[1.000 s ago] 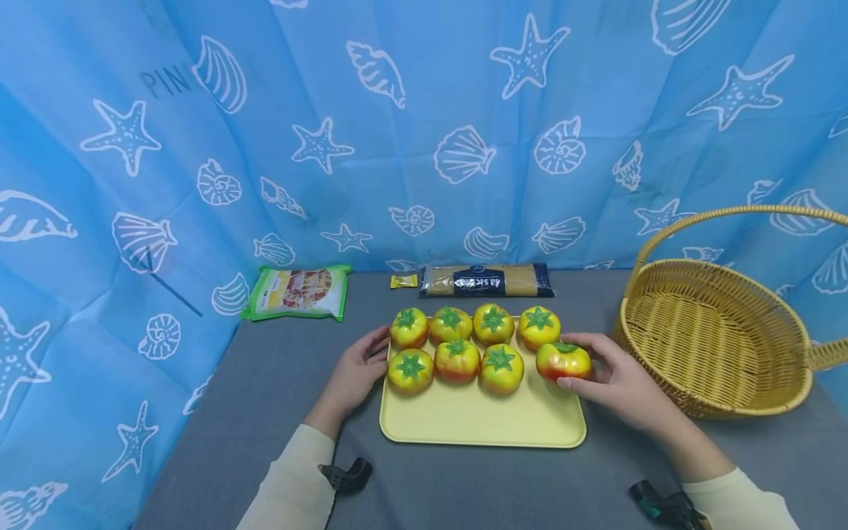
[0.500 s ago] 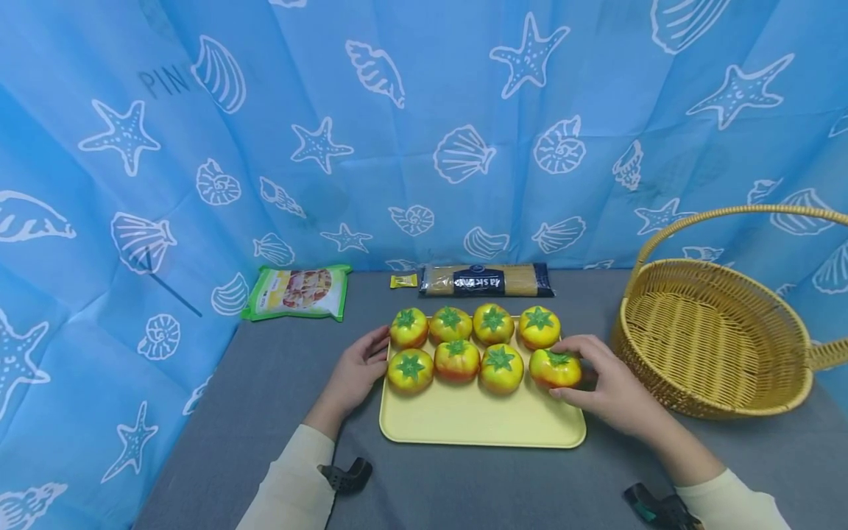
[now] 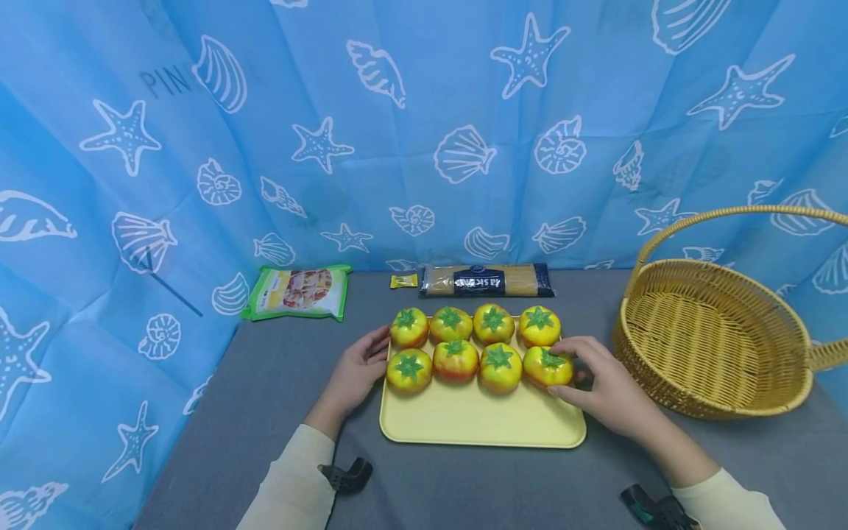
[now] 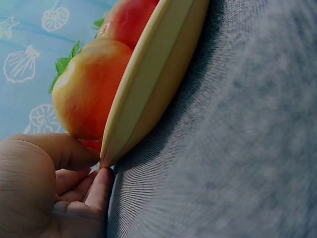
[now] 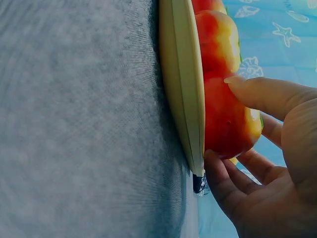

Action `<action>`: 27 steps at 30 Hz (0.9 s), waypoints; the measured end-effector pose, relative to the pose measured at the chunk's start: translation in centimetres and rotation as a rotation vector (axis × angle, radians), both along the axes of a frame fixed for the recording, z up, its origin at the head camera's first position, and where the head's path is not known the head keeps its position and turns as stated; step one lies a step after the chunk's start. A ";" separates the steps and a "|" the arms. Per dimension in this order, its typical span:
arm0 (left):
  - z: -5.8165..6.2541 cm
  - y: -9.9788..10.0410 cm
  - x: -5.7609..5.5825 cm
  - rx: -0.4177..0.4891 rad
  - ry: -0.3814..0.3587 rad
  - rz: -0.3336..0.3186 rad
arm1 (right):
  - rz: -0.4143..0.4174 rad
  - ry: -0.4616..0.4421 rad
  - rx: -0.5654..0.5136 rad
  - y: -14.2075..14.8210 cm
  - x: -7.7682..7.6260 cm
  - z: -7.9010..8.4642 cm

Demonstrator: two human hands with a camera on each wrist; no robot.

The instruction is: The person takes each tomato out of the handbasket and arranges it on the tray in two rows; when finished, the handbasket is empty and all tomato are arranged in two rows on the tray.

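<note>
A pale yellow tray (image 3: 483, 423) lies on the table with several yellow-red tomatoes in two rows, each with a green star-shaped top. My left hand (image 3: 358, 375) pinches the tray's left edge, the thumb (image 4: 74, 151) at the rim and fingertips right beside it. At the right end of the front row, my right hand (image 3: 612, 383) holds a tomato (image 3: 546, 368) between thumb and fingers. That tomato (image 5: 230, 124) sits against its neighbour (image 5: 218, 42) in the right wrist view, close inside the tray's rim.
A yellow wicker basket (image 3: 712, 338) with a tall handle stands to the right of the tray. Behind the tray lie a pasta pack (image 3: 486, 280) and a small yellow packet (image 3: 403, 281). A green-edged food bag (image 3: 298, 292) is at the back left. A blue curtain (image 3: 397, 147) hangs behind.
My right hand has moved left and set the held tomato down beside the front row, nudging its neighbours slightly left. The left hand has stayed at the tray's edge.
</note>
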State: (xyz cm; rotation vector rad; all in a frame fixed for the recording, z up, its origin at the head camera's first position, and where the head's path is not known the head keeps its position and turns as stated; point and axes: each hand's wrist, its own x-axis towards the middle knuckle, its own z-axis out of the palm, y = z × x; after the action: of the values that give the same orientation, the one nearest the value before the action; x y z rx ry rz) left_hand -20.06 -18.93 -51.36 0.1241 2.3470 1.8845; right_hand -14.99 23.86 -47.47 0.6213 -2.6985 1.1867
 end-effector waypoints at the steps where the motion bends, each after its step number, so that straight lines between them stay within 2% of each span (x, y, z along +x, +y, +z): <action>1: 0.0 0.0 0.0 0.000 0.001 0.001 | -0.001 0.000 0.004 0.0 0.0 0.0; 11: 0.1 0.5 -0.1 -0.037 -0.008 0.006 | -0.012 -0.050 0.036 0.5 0.2 0.4; 18: -0.1 0.3 -0.4 -0.006 -0.010 0.003 | -0.008 -0.040 0.027 0.5 0.1 1.7; 23: 0.0 -0.4 -0.6 -0.027 0.019 0.016 | 0.006 0.031 0.061 0.0 -0.7 3.6; 27: 1.0 -0.9 -1.0 -0.100 0.043 0.031 | 0.028 0.124 0.124 -0.5 -2.0 5.5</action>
State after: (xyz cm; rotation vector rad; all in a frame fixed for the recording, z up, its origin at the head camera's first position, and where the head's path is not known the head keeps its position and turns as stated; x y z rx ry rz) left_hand -21.02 -19.83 -50.33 0.1195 2.4803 1.7903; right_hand -17.03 23.40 -42.01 0.7267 -2.6819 0.9582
